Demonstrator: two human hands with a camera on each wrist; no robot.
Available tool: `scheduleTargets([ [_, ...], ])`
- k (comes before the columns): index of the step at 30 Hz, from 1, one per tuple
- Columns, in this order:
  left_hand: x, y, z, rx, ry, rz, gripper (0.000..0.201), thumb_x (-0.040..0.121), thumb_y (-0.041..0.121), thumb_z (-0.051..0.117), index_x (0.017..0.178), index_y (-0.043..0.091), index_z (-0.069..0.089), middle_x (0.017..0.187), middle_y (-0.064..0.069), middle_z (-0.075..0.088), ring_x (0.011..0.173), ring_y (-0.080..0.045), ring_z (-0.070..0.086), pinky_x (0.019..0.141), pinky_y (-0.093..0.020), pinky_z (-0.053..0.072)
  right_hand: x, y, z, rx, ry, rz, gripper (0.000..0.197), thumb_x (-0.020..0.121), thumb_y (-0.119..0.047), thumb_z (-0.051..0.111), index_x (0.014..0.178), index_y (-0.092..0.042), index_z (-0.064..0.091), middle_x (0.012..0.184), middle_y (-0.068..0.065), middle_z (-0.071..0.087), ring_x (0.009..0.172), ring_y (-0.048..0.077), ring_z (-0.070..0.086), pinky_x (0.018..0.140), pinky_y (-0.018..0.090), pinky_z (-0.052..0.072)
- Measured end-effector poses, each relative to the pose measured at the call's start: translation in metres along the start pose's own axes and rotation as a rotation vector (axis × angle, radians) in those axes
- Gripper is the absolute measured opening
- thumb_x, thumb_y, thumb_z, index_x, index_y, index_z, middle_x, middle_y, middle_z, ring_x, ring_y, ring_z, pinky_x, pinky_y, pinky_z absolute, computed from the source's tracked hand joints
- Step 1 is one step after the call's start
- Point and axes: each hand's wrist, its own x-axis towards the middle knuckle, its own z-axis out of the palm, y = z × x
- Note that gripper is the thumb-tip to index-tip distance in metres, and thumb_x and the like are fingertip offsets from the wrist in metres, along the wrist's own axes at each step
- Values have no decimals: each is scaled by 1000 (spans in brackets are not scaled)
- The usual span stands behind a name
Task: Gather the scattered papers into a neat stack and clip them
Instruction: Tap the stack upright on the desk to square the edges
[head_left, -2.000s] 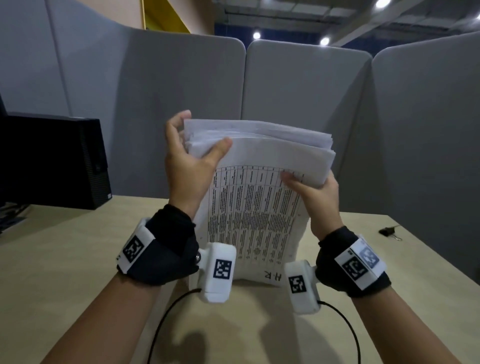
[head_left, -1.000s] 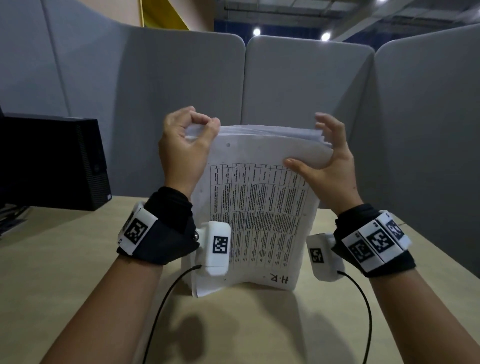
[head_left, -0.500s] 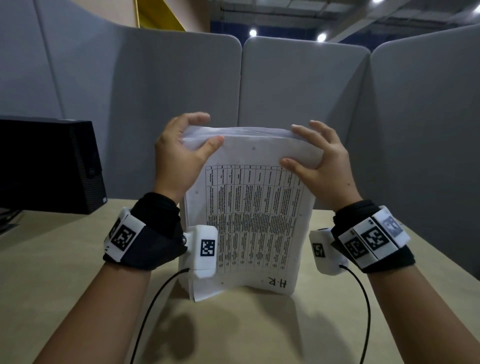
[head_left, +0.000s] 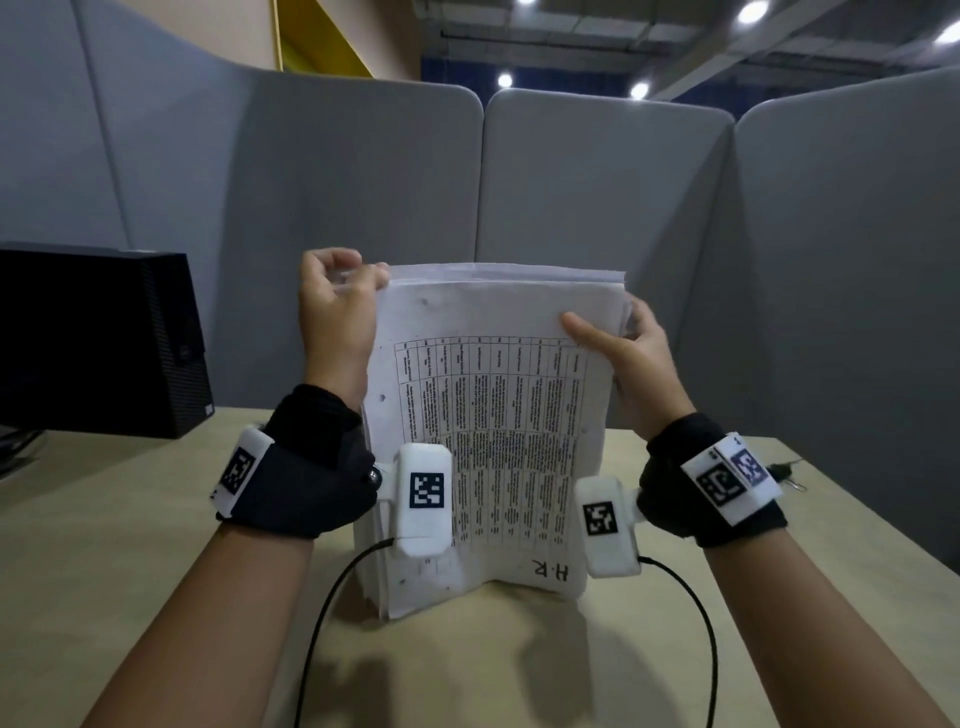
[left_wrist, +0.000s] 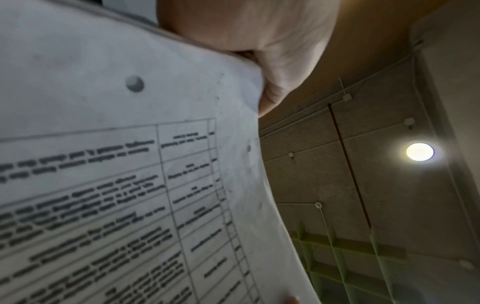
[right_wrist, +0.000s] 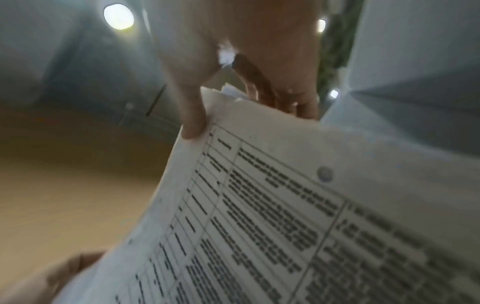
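Observation:
A stack of printed papers (head_left: 493, 415) stands upright on its bottom edge on the beige desk (head_left: 130, 519), its front sheet showing a table of text. My left hand (head_left: 353, 275) curls over the stack's upper left corner and pinches it. My right hand (head_left: 631, 338) grips the upper right edge, thumb on the front sheet and fingers behind. The left wrist view shows the papers (left_wrist: 103, 164) with my left hand (left_wrist: 259, 51) at their corner. In the right wrist view my right hand (right_wrist: 233, 72) pinches the papers (right_wrist: 285, 205). A small black binder clip (head_left: 784, 470) lies on the desk at the far right.
A black computer case (head_left: 104, 338) stands at the back left of the desk. Grey partition panels (head_left: 597, 234) wall in the back and right side. Cables run from both wrist cameras toward me over the desk's near part.
My right hand has slid from the top of the stack down to its right edge. My left fingers have curled tighter over the top left corner. The sheets' top edge looks more even.

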Motion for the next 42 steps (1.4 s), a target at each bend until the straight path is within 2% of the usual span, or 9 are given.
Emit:
scheduleTargets([
  [3,-7,1,-5,53,-119,54,15,77,25,59,87,31,50,100,1,62,85,-9,57,80,-25,49,-2,9,4,-8,-78,77,48,71,-22,73,111,-4,55,98,12,65,88,28,66,74,40,58],
  [6,-24,-9,-9,70,-291,44,62,69,40,78,116,28,39,114,5,52,99,-9,58,79,-19,54,-6,18,12,40,56,12,10,83,-13,63,91,-9,57,87,8,63,81,26,62,73,39,56],
  [10,-34,-6,-7,-66,-348,134,107,41,73,71,126,18,35,106,5,53,86,2,65,64,-11,51,-7,19,21,105,229,-91,7,86,-10,62,84,-15,57,83,4,60,77,19,60,68,30,57],
  [13,-40,-2,-5,-44,-398,206,120,42,70,73,138,26,15,126,-3,45,108,-6,57,76,-13,52,-8,17,23,99,314,-149,13,85,-11,63,78,-20,58,79,1,61,77,18,60,71,34,55],
  [18,-34,-25,-7,173,-253,37,81,72,12,77,138,17,30,126,-2,48,109,-15,56,70,-14,52,-13,15,18,84,279,-85,9,87,-20,62,85,-20,53,84,1,60,79,19,60,69,33,55],
  [25,-30,-31,-3,75,-236,-11,56,71,15,78,114,22,42,121,-11,55,106,-23,60,76,-29,56,13,-32,14,15,253,-144,14,83,-20,66,93,-12,61,81,-7,58,68,4,54,50,10,45],
  [31,-32,-30,-2,23,-233,95,37,78,11,72,94,34,48,106,-4,56,97,-22,61,66,-21,58,21,-30,18,44,327,-166,15,80,-9,66,70,-19,61,83,-1,60,71,9,55,52,15,46],
  [36,-25,-36,-6,34,-236,172,33,80,10,70,102,30,56,127,-17,50,111,-33,56,70,-21,57,17,-15,17,58,392,-279,22,79,-5,67,64,-20,61,106,4,55,93,16,55,69,14,48],
  [42,-28,-31,-8,46,-276,222,36,80,6,69,98,35,57,133,-6,40,119,-25,48,76,-14,54,23,-26,2,-88,227,-106,20,84,-11,62,66,-16,54,72,-3,54,68,13,50,56,24,40],
])
